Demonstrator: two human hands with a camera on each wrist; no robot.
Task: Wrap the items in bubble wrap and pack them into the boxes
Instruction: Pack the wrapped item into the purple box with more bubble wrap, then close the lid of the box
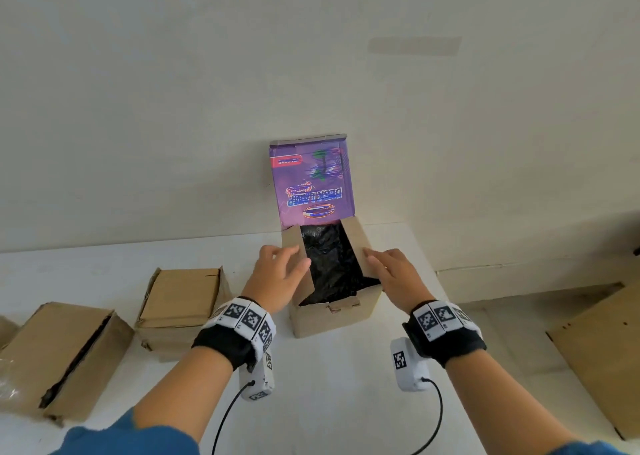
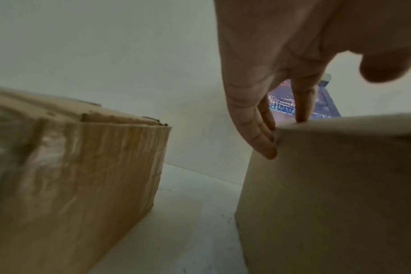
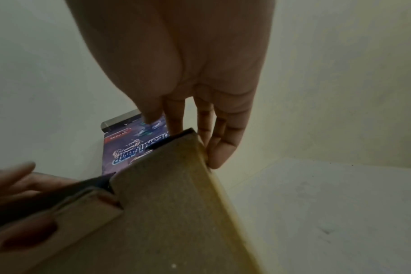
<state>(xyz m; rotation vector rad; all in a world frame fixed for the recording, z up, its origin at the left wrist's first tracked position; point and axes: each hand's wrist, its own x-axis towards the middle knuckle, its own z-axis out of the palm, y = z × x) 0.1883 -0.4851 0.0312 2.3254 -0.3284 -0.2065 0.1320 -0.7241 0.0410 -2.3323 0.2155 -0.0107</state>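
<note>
A small cardboard box (image 1: 332, 319) stands open on the white table, close to the wall. Its purple printed lid flap (image 1: 311, 184) stands upright against the wall. A dark wrapped item (image 1: 329, 264) fills the inside. My left hand (image 1: 280, 271) rests on the left side flap (image 1: 293, 240), fingers (image 2: 258, 129) straight along its edge and thumb apart. My right hand (image 1: 391, 271) presses straight fingers (image 3: 223, 140) on the right side flap (image 1: 356, 243). The right wrist view shows that flap (image 3: 171, 185) tilted inward, with the lid (image 3: 127, 152) behind it.
Two closed cardboard boxes (image 1: 183, 298) (image 1: 65, 354) sit on the table (image 1: 346, 402) to the left; the nearer one (image 2: 82, 166) is a short gap from the open box. A flat sheet of cardboard (image 1: 602, 350) lies lower at the right. The wall is just behind.
</note>
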